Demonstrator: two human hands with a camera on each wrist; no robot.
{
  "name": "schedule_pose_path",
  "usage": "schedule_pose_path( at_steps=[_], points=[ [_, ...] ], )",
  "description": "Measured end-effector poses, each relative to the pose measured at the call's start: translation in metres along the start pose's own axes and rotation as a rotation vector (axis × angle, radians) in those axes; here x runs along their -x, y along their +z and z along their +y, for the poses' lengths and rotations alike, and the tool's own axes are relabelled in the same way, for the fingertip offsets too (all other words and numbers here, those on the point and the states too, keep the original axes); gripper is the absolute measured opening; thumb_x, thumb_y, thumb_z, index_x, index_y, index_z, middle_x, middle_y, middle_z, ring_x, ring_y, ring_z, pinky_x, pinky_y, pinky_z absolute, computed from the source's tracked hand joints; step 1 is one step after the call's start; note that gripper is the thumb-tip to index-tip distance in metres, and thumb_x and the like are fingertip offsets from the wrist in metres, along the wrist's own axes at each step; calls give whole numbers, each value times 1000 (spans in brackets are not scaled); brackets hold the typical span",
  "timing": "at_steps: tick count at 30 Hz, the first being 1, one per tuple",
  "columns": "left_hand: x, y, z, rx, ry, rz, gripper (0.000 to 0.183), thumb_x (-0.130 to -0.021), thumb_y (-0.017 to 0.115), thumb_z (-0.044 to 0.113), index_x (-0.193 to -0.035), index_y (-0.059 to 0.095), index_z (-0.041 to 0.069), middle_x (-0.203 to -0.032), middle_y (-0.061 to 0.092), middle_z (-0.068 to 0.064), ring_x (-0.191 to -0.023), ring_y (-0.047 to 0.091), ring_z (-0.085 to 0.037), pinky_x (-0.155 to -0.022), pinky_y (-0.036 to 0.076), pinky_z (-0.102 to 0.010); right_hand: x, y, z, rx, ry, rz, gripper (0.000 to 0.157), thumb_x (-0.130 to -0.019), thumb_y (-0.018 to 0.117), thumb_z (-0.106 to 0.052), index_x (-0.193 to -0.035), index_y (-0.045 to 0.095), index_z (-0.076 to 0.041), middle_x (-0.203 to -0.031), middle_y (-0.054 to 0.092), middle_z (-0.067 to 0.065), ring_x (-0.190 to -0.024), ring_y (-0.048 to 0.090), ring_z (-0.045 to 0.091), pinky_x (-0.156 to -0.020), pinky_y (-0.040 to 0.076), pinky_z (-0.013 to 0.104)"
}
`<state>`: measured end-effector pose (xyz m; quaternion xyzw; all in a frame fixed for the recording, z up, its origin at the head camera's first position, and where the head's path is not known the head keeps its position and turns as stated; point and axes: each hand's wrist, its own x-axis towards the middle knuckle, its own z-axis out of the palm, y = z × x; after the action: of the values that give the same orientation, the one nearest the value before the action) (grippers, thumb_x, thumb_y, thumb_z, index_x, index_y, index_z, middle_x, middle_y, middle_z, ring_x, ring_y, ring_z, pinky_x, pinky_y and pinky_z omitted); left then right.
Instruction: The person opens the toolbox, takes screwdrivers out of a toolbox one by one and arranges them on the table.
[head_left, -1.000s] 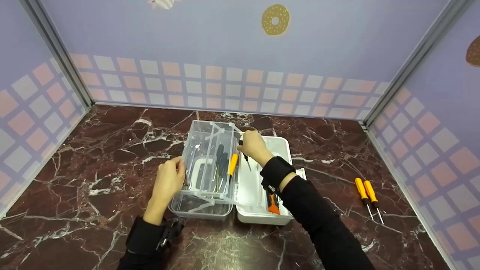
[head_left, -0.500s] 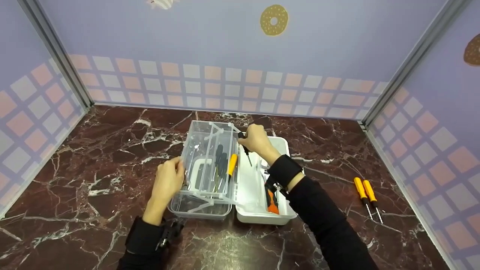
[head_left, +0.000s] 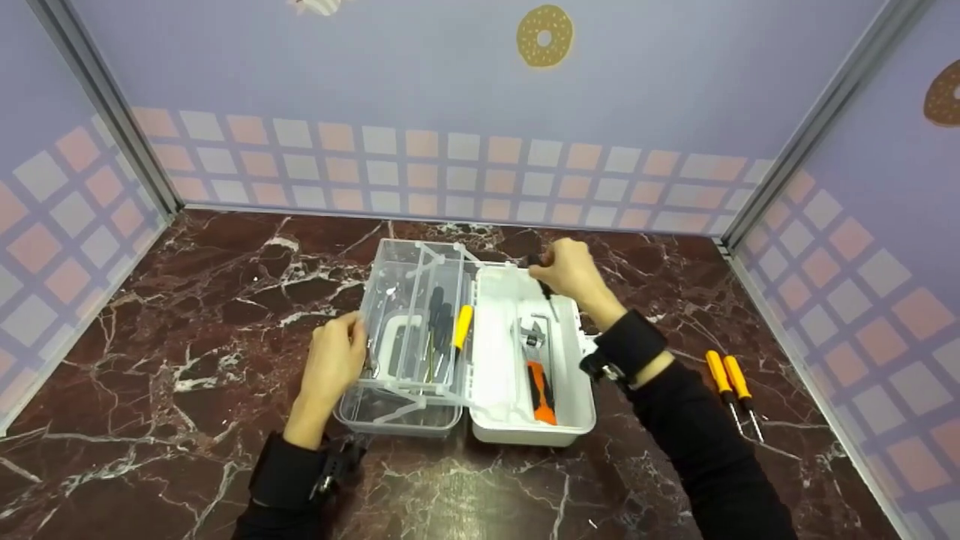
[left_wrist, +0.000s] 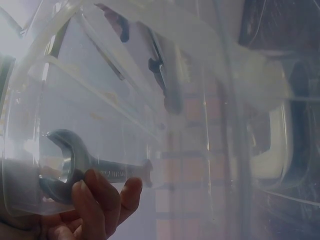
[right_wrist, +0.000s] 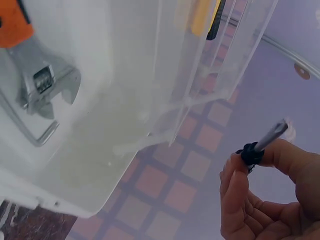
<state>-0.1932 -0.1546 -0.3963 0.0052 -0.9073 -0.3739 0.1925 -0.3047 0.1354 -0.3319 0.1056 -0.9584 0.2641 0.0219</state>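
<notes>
My left hand grips the left side of the clear upper tray of an opened toolbox. In the left wrist view, an open-end wrench shows at its fingertips; contact with it is unclear through the plastic. Above the back right of the white half, my right hand pinches a screwdriver with a black handle and metal shaft. Its shaft points down toward the box. Inside the white half lie an adjustable wrench with an orange and black handle and a hex key.
Several dark-handled tools and a yellow-handled tool lie at the clear tray. Two yellow-handled screwdrivers rest on the marble-patterned table at the right. Patterned panels enclose the table's back and sides.
My right hand has moved right with the screwdriver, from beside the clear tray to above the white half's far right corner, uncovering the adjustable wrench and hex key. My left hand stays put.
</notes>
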Motion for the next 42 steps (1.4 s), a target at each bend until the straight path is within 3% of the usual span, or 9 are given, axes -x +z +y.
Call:
schedule_pose_path(
  at_steps=[4, 11, 17, 23, 28, 34, 37, 42],
  points=[
    [0, -1, 0, 7, -13, -3, 20, -88, 45, 3, -88, 64, -5, -59, 53, -11, -57, 51, -25, -56, 43, -42, 5, -14, 24, 9, 60, 12, 25, -77, 64, -20, -57, 55, -8, -51, 54, 2, -39, 43, 8, -41, 37, 21],
    [0, 0, 0, 2, 2, 0, 19, -87, 45, 2, -77, 60, -3, -59, 52, -11, -58, 50, -26, -57, 43, -43, 20, -30, 77, 44, 126, 31, 21, -76, 64, -19, -64, 56, -4, -56, 56, 4, -42, 47, 9, -49, 42, 26],
    [0, 0, -1, 7, 20, 15, 18, -86, 46, 1, -77, 60, -4, -63, 56, -15, -61, 52, -29, -59, 43, -45, 38, -36, 123, 117, 142, 50, 25, -76, 62, -21, -73, 62, 4, -74, 63, 19, -59, 56, 25, -64, 46, 41],
    [0, 0, -1, 2, 30, 21, 20, -85, 46, 1, -67, 54, 0, -57, 51, -11, -58, 50, -28, -57, 42, -45, 58, -41, 160, 153, 210, 7, 26, -78, 63, -20, -67, 60, 3, -67, 59, 14, -56, 51, 22, -54, 43, 35],
    [-1, 0, -1, 3, 30, 11, 22, -86, 45, 1, -65, 52, 2, -55, 47, -8, -58, 48, -26, -57, 41, -44, 71, -42, 183, 177, 289, -53, 25, -80, 63, -19, -66, 57, 1, -65, 56, 12, -54, 49, 19, -50, 40, 31],
    [-1, 1, 0, 7, 34, 7, 26, -85, 45, 0, -60, 46, 5, -53, 42, -4, -56, 46, -24, -54, 40, -42, 82, -41, 205, 180, 347, -121, 30, -81, 62, -16, -54, 57, -2, -46, 52, 1, -42, 52, 15, -46, 42, 29],
    [-1, 1, -1, 11, 30, 8, 26, -86, 45, 0, -60, 46, 6, -53, 42, -4, -56, 46, -24, -55, 41, -41, 86, -40, 213, 172, 380, -128, 29, -82, 61, -13, -57, 57, 1, -44, 53, 4, -38, 53, 15, -44, 45, 30],
    [-1, 1, -1, 7, 28, 6, 24, -86, 46, 1, -63, 49, 4, -56, 47, -8, -59, 48, -26, -58, 42, -44, 90, -35, 224, 198, 419, -127, 25, -81, 62, -13, -67, 55, 6, -60, 55, 18, -43, 54, 19, -44, 45, 31]
  ],
)
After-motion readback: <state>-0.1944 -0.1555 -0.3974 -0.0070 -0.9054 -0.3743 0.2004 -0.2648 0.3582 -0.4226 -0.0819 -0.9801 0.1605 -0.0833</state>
